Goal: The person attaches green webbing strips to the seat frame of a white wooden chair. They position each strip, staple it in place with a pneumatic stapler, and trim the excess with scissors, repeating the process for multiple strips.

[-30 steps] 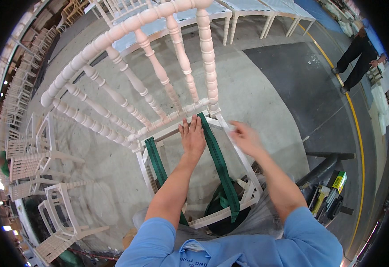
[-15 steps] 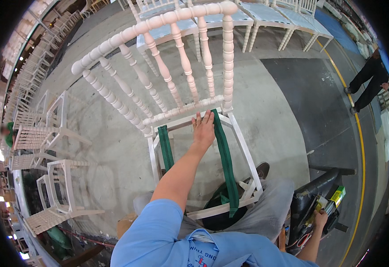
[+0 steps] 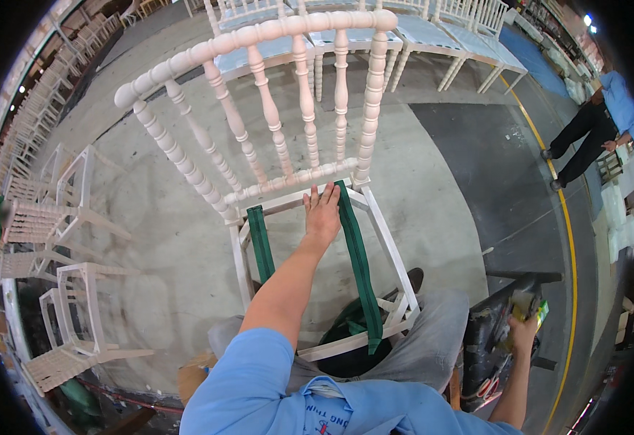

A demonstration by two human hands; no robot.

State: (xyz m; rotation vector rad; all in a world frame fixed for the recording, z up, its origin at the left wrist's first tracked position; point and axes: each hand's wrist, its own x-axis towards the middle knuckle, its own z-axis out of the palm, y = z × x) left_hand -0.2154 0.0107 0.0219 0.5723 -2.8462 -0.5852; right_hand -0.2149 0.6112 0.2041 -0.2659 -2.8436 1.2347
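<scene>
A white spindle-back chair frame (image 3: 310, 181) stands at the centre of the view, its open seat frame just ahead of the person's knees and its turned back rail arching toward twelve o'clock. Two green webbing straps cross the seat opening from back to front: the longer strap (image 3: 359, 261) runs at about one o'clock of the seat centre, and the shorter strap (image 3: 260, 243) lies at about ten o'clock. The left hand (image 3: 322, 214) lies flat, fingers spread, on the rear seat rail between the two straps, touching the top end of the longer one and gripping nothing. At four o'clock, well apart from the chair, the right hand (image 3: 523, 333) is closed around a yellow-and-green tool (image 3: 531, 308) lying on a dark stand (image 3: 491, 341). More white chair frames (image 3: 56, 246) are stacked at nine o'clock, and a row of blue-seated chairs (image 3: 418, 36) stands at twelve to one o'clock. Another person (image 3: 599, 123) in a blue top stands at two o'clock beside a yellow floor line (image 3: 567, 217).
</scene>
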